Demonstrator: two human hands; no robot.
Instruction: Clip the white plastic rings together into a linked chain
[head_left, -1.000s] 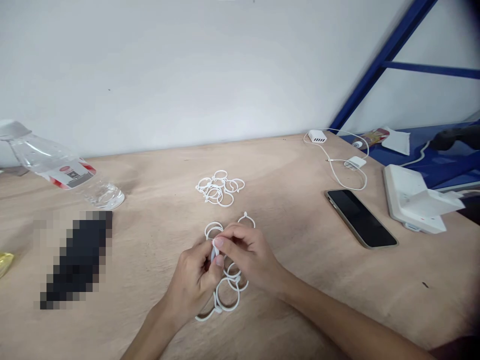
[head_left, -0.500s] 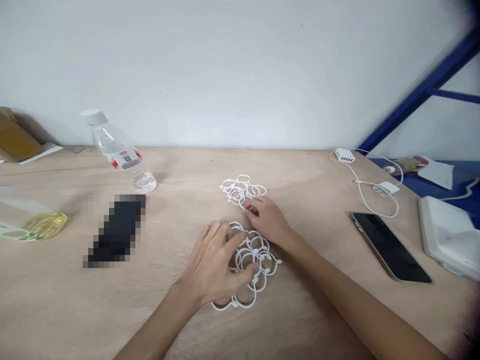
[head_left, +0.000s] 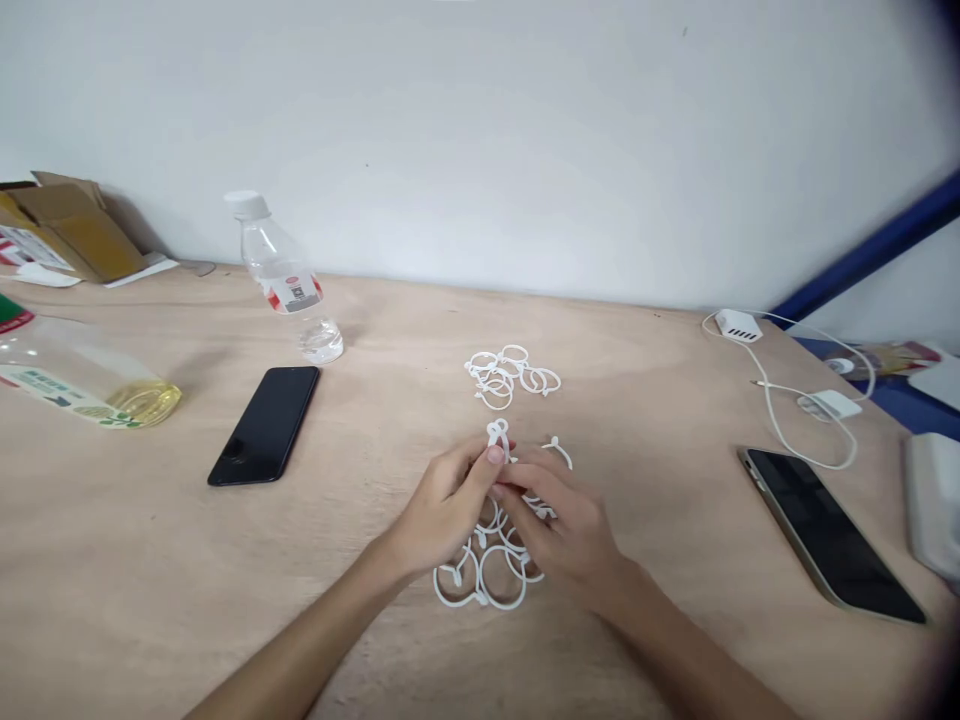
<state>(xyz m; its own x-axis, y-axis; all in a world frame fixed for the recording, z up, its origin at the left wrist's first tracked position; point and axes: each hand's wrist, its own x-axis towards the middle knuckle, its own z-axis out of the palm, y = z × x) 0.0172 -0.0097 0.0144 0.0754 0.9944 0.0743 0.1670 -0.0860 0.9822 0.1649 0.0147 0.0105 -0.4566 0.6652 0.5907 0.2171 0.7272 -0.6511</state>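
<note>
A small white ring (head_left: pixel 497 436) stands pinched between the fingertips of both hands at the middle of the wooden table (head_left: pixel 675 560), held up on edge just above a linked cluster of white rings (head_left: pixel 484 570) that lies flat on the wood. The left hand (head_left: pixel 448 505) comes in from seven o'clock, thumb and forefinger closed narrow on the ring's near side. The right hand (head_left: pixel 566 525) comes in from five o'clock with its fingers curled down over the cluster; its fingertips meet the left's at the ring, though whether they truly clamp it or only steady it I cannot tell. The ring sits at twelve o'clock from both hands, at the far end of the cluster, and the left thumb tip is the nearer and clearer hold. The cluster's long run lies roughly from six to twelve o'clock, passing under the right palm.

A loose pile of white rings (head_left: pixel 510 375) rests farther out at twelve o'clock, apart from the hands, nearer the right hand than the left. At ten o'clock lies a black phone (head_left: pixel 265 425), face up, and beyond it a water bottle (head_left: pixel 281 275) stands upright. A bottle with yellow liquid (head_left: pixel 82 385) lies on its side at nine o'clock, with a cardboard box (head_left: pixel 67 225) behind it. At three o'clock lies a second phone (head_left: pixel 832 535), with a white charger and cable (head_left: pixel 795 390) beyond.
</note>
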